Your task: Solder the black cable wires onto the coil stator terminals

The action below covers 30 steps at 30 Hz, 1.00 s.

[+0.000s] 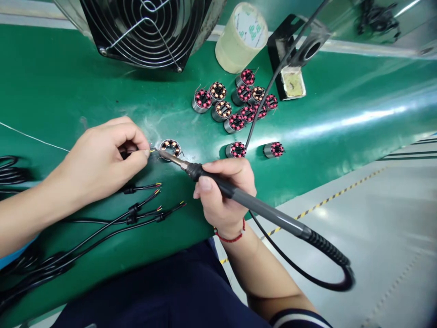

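Note:
My left hand (109, 157) is closed in a pinch around a black cable (125, 153), most of it hidden by the fingers. A thin yellowish wire end (152, 150) sticks out past the fingertips. In my right hand (228, 191) is a soldering iron (266, 207), gripped like a pen, with its tip pointing left at the wire end. Whether the tip touches the wire is too small to tell. Just beside the tip stands a copper-wound motor stator (176, 146) on the green bench. A thin silvery wire (34, 135) runs toward my left wrist and passes behind it.
Several red- and copper-wound stators (236, 123) stand grouped beyond my right hand. Behind them are a tape roll (228, 43), an iron stand (282, 68) and a fan (146, 36). Black cables (133, 214) lie at the lower left. The iron's cord (273, 84) crosses the bench (327, 109).

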Available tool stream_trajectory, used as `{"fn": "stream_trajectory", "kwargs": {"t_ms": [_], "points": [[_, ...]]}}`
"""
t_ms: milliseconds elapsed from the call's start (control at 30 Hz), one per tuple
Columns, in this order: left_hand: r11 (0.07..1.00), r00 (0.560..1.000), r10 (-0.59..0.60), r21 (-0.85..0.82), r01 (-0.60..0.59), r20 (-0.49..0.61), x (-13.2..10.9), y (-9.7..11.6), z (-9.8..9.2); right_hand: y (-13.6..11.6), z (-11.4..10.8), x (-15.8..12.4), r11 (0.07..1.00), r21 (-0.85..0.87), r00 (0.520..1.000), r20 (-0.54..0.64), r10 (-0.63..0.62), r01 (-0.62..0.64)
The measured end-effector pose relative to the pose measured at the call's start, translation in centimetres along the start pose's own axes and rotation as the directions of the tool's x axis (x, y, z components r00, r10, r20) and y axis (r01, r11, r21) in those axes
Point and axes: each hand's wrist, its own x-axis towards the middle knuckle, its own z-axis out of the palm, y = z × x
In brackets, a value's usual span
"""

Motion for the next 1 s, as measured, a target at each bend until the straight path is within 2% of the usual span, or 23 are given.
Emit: {"fn": "stream_trajectory", "kwargs": {"t_ms": [433, 533, 600, 700, 867, 1000], "points": [[1.000, 1.000, -0.024, 0.001, 0.024, 0.003, 0.2, 0.2, -0.1, -0.4, 0.1, 0.4, 1.000, -0.010, 0.999, -0.041, 0.002, -0.003], [0.999, 0.999, -0.033, 0.012, 0.033, 0.017, 0.2, 0.2, -0.2, -0.9, 0.0, 1.4, 1.000, -0.022, 0.995, 0.095, 0.024, -0.022], [1.000, 1.000, -0.025, 0.019, 0.024, 0.014, 0.2, 0.2, -0.2, -1.3, 0.0, 2.3, 0.998, -0.007, 0.972, 0.229, 0.059, -0.059], [1.000, 1.000, -0.011, 0.023, 0.010, 0.015, 0.2, 0.0, -0.3, -1.7, 0.3, 4.0, 0.995, -0.063, 0.932, 0.351, 0.089, -0.071], [1.000, 1.000, 0.014, 0.008, -0.014, 0.004, 0.2, -0.1, -0.3, -0.9, 1.7, 5.6, 0.972, -0.231, 0.884, 0.464, 0.060, 0.055], [0.999, 0.999, 0.035, 0.015, -0.035, 0.012, 0.1, -0.1, -0.5, 0.5, 2.9, 5.6, 0.954, -0.266, 0.877, 0.481, 0.005, 0.140]]}}
